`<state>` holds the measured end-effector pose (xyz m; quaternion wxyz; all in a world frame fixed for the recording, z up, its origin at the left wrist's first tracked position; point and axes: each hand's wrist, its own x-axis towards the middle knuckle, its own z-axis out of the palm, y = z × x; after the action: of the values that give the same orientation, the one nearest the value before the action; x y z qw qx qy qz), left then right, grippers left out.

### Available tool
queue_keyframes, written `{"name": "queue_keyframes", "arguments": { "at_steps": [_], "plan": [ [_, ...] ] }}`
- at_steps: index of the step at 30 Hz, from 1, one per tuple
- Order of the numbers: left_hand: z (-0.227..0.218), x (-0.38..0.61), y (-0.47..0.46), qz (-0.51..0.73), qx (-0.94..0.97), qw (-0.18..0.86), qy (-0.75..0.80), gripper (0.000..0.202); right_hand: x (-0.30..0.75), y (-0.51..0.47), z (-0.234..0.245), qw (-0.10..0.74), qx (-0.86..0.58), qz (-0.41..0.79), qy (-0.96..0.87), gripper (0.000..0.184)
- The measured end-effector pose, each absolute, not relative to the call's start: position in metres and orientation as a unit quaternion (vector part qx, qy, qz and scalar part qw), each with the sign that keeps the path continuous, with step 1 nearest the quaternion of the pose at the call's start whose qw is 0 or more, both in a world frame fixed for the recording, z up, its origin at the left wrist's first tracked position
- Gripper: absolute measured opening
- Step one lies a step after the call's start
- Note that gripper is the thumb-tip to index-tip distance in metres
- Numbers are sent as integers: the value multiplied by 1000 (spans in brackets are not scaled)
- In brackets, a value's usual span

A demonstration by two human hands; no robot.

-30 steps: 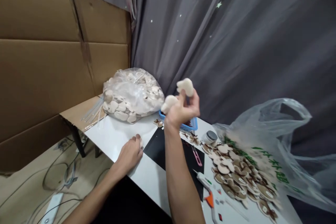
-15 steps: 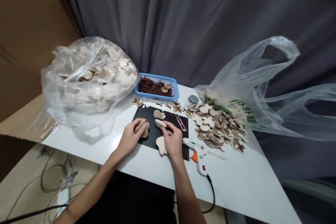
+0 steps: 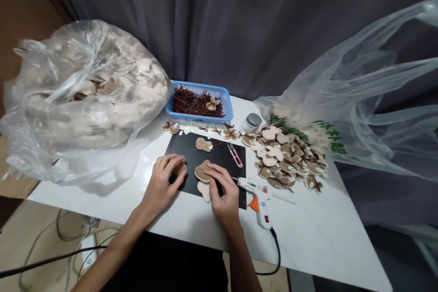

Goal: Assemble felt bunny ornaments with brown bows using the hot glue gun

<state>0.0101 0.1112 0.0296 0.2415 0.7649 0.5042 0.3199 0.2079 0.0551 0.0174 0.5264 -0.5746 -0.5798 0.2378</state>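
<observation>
My left hand (image 3: 162, 187) is closed around the edge of a tan felt bunny-shaped piece (image 3: 180, 168), partly hidden by the fingers. In my right hand (image 3: 224, 194), another tan felt piece (image 3: 202, 171) is pinched, tan face up. It overlaps a white fuzzy piece (image 3: 204, 190) on the black mat (image 3: 187, 150). Farther up the mat lies a tan bunny piece (image 3: 202, 144) with a small white tag. Right of my right hand, a white glue gun (image 3: 263, 214) with an orange trigger rests on its side. Pink thread snips (image 3: 235, 155) lie at the mat's right edge.
A large clear bag (image 3: 99, 118) full of pieces stands at left. Behind the mat sits a blue basket (image 3: 198, 118) of dark red bows. Right of it are a grey-lidded jar (image 3: 252, 121), a pile of finished bunnies (image 3: 287, 159) and a clear plastic bag (image 3: 342, 100).
My right hand's piece has turned from white side to tan side up and moved lower, over the white piece. My left hand has shifted slightly left. The camera view has moved closer.
</observation>
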Motion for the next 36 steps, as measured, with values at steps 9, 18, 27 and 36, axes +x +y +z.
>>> {"name": "queue_keyframes", "arguments": {
  "at_steps": [9,18,27,36],
  "plan": [
    [25,-9,99,229,840,219,441,36,204,63,17,403,-587,141,-688,37],
    [32,-4,99,224,866,187,406,43,200,23,15,330,-665,112,-660,34],
    [27,4,98,178,907,148,352,46,215,26,25,376,-619,225,-652,30],
    [33,13,98,180,916,186,305,52,225,35,29,302,-612,281,-675,18]
  ]
}}
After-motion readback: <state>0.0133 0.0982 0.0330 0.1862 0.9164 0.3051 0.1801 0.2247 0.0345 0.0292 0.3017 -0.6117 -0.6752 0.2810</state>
